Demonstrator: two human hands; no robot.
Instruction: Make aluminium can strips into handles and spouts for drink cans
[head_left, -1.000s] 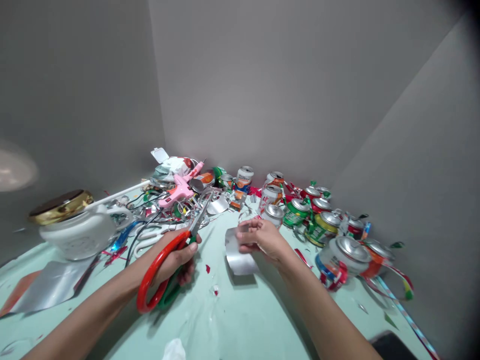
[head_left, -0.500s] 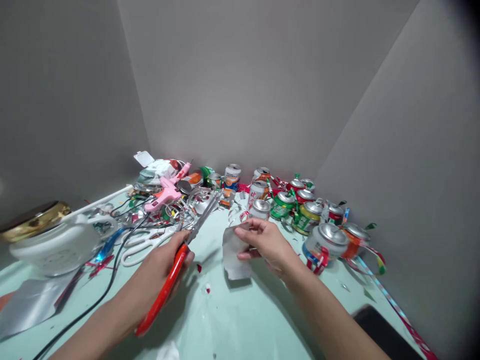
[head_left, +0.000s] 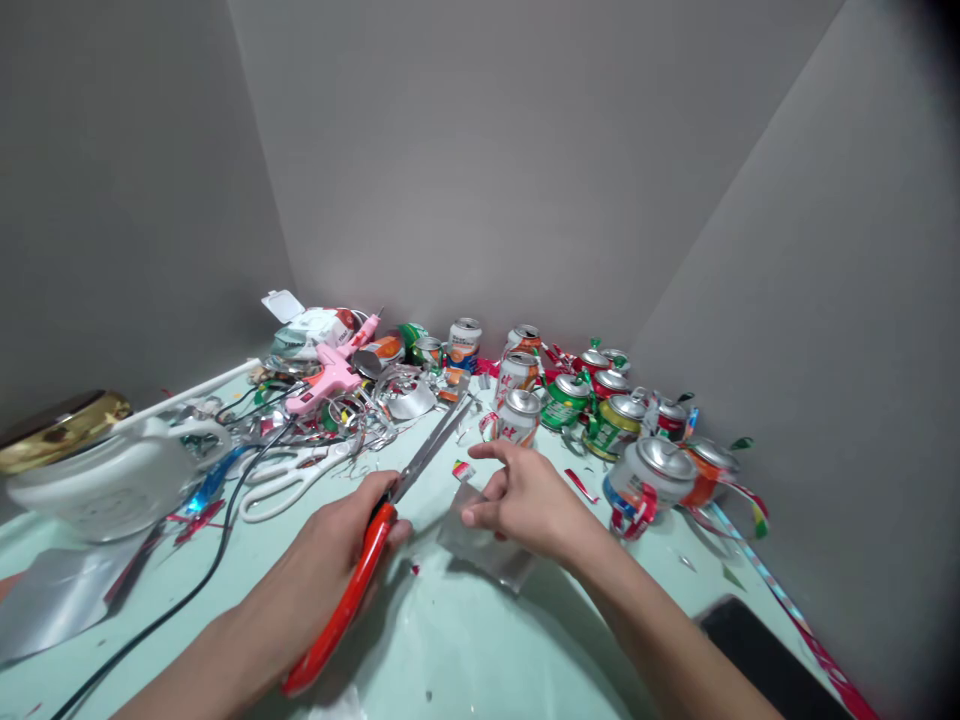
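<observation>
On the pale green tabletop [head_left: 480, 650], the left hand [head_left: 341, 555] is closed tight around the red scissors [head_left: 375, 560], and the right hand [head_left: 525, 500] pinches a shiny metal sheet [head_left: 484, 545] lying flat under its fingers. Behind them sit cut drink cans [head_left: 600, 420], a pink glue gun [head_left: 326, 380] and white scissors [head_left: 292, 480]. The can writing is too small to read, and plain grey walls [head_left: 487, 170] meet in a corner at the back.
</observation>
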